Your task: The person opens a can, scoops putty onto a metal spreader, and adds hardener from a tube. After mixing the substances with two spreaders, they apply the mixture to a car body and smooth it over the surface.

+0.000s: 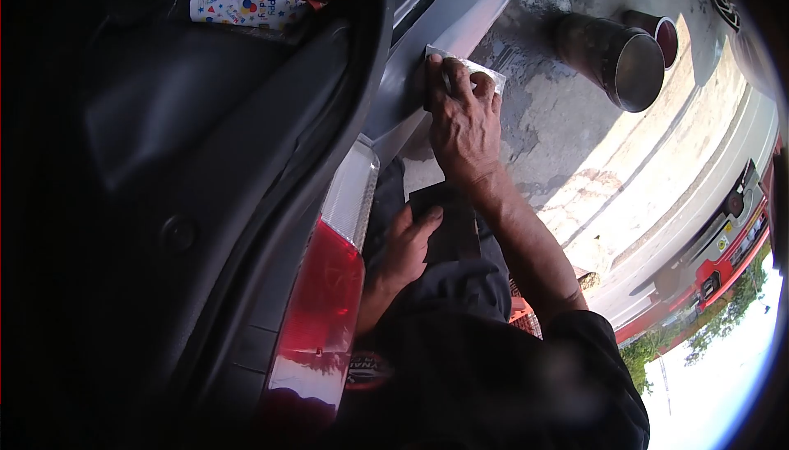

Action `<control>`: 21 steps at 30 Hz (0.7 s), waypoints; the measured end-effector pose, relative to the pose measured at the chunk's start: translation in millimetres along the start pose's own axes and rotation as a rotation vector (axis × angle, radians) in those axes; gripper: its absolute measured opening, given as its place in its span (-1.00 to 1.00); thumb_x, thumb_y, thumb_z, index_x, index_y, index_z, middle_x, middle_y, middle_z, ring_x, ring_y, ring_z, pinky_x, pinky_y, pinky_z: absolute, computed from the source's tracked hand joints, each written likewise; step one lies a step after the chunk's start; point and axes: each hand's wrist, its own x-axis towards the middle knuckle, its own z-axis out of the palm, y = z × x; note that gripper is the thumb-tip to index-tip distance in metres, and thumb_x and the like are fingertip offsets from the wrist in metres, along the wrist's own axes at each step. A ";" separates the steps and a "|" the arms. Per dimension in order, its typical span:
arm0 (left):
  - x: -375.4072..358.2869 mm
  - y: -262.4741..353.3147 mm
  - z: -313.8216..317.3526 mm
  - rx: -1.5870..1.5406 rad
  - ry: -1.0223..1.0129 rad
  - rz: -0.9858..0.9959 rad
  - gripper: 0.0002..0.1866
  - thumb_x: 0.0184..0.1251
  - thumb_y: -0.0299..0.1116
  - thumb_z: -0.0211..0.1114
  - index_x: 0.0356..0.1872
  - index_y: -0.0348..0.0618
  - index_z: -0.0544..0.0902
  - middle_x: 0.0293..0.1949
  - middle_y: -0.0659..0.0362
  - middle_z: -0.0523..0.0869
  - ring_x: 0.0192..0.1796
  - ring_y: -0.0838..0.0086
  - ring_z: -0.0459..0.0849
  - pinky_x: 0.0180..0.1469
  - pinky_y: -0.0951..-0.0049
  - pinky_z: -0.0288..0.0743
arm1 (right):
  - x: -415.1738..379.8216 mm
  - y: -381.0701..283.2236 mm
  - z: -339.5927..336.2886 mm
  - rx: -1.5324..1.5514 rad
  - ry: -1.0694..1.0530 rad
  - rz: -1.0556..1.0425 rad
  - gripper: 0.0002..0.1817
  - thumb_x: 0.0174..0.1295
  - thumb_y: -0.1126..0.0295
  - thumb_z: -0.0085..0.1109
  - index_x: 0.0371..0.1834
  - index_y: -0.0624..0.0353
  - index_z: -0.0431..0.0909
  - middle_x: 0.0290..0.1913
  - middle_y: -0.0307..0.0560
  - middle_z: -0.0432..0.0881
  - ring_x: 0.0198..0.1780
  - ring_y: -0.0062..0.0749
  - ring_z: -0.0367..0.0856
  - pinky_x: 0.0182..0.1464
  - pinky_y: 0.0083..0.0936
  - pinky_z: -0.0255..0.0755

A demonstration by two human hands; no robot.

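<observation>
My right hand point(467, 125) is closed on a thin, flat, silvery plate point(489, 74), fingers bent over it and pressed near the edge of a grey car body panel point(399, 92). A pale pinkish-white patch point(477, 23) covers the panel just beyond the plate. Lower down, my left hand point(404, 249) grips a dark, flat rectangular sheet point(448, 228) by its edge, thumb on top. The sheet is close in front of my dark clothing. Beside the left forearm is the red and clear tail light point(325, 286).
The car's open rear, with a black seal point(374, 64) and dark trim point(205, 138), fills the left. A printed cup-like item point(246, 8) lies inside. Two dark cylindrical containers point(639, 68) stand on the stained concrete point(542, 113). Another light-coloured vehicle point(690, 261) is at the right.
</observation>
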 end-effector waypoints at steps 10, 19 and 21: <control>3.0 -8.2 -11.7 0.300 -0.108 0.284 -0.65 0.62 -0.34 0.22 0.28 -0.28 0.59 0.12 0.21 0.68 0.13 0.55 0.59 0.26 0.43 0.45 | -29.1 -18.2 -2.1 0.134 -0.084 -0.003 -0.31 0.24 0.52 0.10 0.53 0.04 0.44 0.32 -0.08 0.51 0.18 0.09 0.49 0.19 -0.04 0.47; 6.5 -20.8 -35.1 0.585 -0.123 0.397 -0.63 0.56 -0.41 0.19 0.31 -0.20 0.63 0.28 -0.05 0.63 0.26 0.11 0.63 0.24 0.20 0.50 | -34.6 -20.8 -28.0 0.319 -0.182 0.050 -0.39 0.19 0.60 0.07 0.38 0.05 0.61 0.20 -0.08 0.62 0.16 0.07 0.52 0.24 -0.13 0.43; 9.4 -18.7 -32.4 0.538 -0.095 0.339 -0.62 0.57 -0.34 0.20 0.31 -0.20 0.63 0.27 -0.01 0.64 0.27 0.17 0.63 0.25 0.20 0.50 | -35.9 -18.5 -31.8 0.388 -0.168 0.028 -0.39 0.17 0.63 0.09 0.36 0.07 0.63 0.16 -0.06 0.66 0.13 0.04 0.55 0.25 -0.17 0.43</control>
